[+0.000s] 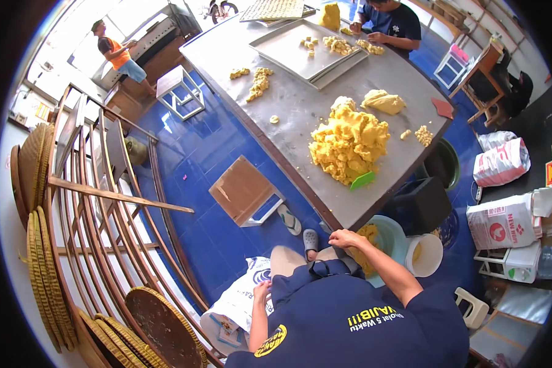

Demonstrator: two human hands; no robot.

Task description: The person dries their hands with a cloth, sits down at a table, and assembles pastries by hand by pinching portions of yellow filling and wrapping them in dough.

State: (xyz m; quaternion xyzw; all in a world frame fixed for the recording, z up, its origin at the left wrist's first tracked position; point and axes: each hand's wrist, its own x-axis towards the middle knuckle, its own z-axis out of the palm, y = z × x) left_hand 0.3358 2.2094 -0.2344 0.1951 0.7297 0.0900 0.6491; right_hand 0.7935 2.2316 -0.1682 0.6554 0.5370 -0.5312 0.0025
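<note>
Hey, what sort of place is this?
Probably a small bakery or snack workshop: a big mound of yellow dough sits on a metal-topped table, a tray there holds small dough pieces, and round woven trays stand at the left.

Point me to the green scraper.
In the head view, the green scraper lies right of centre, at the lower edge of the large yellow dough pile, on the metal table.

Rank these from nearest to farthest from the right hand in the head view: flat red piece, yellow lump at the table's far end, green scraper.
1. Green scraper: near side of the dough mound.
2. Flat red piece: right edge of the table.
3. Yellow lump: table's far end.
</note>
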